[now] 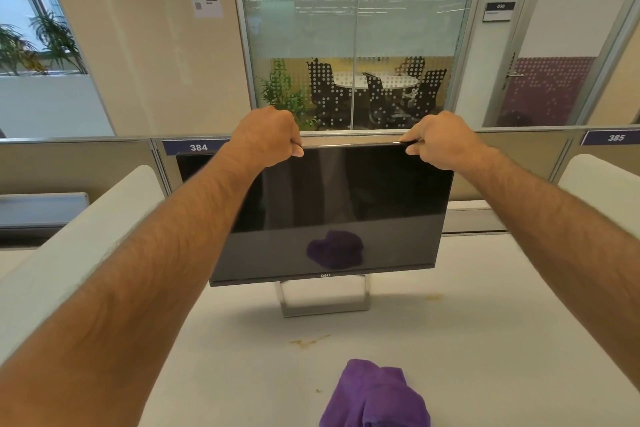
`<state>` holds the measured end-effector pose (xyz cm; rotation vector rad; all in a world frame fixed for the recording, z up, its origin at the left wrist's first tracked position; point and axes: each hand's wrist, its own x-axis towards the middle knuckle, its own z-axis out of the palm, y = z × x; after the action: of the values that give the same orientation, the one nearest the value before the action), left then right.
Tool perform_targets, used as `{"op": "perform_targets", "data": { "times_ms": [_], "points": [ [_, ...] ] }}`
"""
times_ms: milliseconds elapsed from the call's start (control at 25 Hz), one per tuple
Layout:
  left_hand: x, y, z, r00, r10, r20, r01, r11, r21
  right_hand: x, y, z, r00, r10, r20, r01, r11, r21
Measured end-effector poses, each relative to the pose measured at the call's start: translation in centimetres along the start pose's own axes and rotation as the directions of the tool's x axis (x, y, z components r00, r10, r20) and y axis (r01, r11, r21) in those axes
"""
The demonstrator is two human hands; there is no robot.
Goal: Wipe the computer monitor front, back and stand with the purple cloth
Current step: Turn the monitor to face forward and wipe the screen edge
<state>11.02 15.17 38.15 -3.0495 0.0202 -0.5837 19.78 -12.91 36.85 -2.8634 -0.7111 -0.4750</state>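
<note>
A black computer monitor with a dark screen faces me on a white desk, held up by a silver open-frame stand. My left hand grips the monitor's top edge near its left end, fingers curled over it. Near the right end of that edge my right hand grips the same way. The purple cloth lies crumpled on the desk in front of the monitor, near me, and neither hand touches it. Its reflection shows in the lower screen. The monitor's back is hidden.
White curved dividers stand at the desk's left and right sides. A low partition with labels 384 and 385 runs behind the monitor, and a glass-walled meeting room lies beyond. Small brown stains mark the desk.
</note>
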Motion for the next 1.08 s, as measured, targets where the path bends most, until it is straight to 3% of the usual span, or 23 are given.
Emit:
{"op": "perform_targets", "data": {
  "times_ms": [200, 280, 360, 440, 480, 600, 680, 760, 800, 920, 1000, 1080],
  "points": [
    [-0.8, 0.2, 0.5, 0.999, -0.028, -0.037, 0.028, 1.000, 0.007, -1.2, 0.5, 1.1, 0.997, -0.046, -0.068, 0.044, 0.999, -0.029],
    [-1.3, 0.1, 1.0, 0.997, -0.014, -0.075, 0.015, 1.000, 0.016, -2.0, 0.7, 2.4, 0.969, -0.131, -0.209, 0.105, 0.986, -0.130],
    [-2.0, 0.0, 1.9, 0.988, 0.021, -0.154, -0.015, 0.999, 0.039, -3.2, 0.5, 4.2, 0.894, -0.239, -0.380, 0.168, 0.963, -0.211],
    [-3.0, -0.1, 3.4, 0.946, 0.061, -0.319, -0.042, 0.997, 0.068, -5.7, -0.3, 6.7, 0.809, -0.236, -0.538, 0.258, 0.966, -0.035],
    [-3.8, -0.1, 4.3, 0.908, 0.073, -0.412, -0.048, 0.996, 0.070, -7.7, -1.0, 8.6, 0.802, -0.206, -0.560, 0.316, 0.943, 0.106],
    [-7.4, 0.7, 8.5, 0.819, 0.042, -0.572, -0.078, 0.996, -0.039, -16.5, -3.9, 16.5, 0.894, -0.222, -0.390, 0.371, 0.854, 0.364],
    [-10.6, 1.3, 13.4, 0.877, -0.041, -0.478, -0.048, 0.984, -0.173, -22.7, -5.5, 22.0, 0.915, -0.363, -0.174, 0.399, 0.876, 0.271],
    [-14.4, 2.1, 18.6, 0.957, -0.154, -0.245, 0.083, 0.957, -0.278, -27.1, -6.0, 25.9, 0.881, -0.470, 0.063, 0.456, 0.876, 0.158],
    [-16.4, 2.5, 20.8, 0.970, -0.220, -0.105, 0.179, 0.935, -0.306, -28.2, -6.0, 27.1, 0.864, -0.495, 0.093, 0.483, 0.867, 0.120],
    [-22.1, 4.3, 25.9, 0.896, -0.332, 0.295, 0.401, 0.890, -0.218, -29.0, -5.3, 28.3, 0.860, -0.509, 0.032, 0.503, 0.858, 0.105],
    [-24.9, 5.1, 27.7, 0.818, -0.367, 0.443, 0.460, 0.880, -0.121, -28.4, -4.7, 28.3, 0.851, -0.509, -0.131, 0.525, 0.839, 0.144],
    [-26.7, 5.2, 28.6, 0.784, -0.385, 0.487, 0.475, 0.877, -0.072, -26.4, -3.9, 27.4, 0.857, -0.423, -0.294, 0.485, 0.855, 0.184]
  ]
}}
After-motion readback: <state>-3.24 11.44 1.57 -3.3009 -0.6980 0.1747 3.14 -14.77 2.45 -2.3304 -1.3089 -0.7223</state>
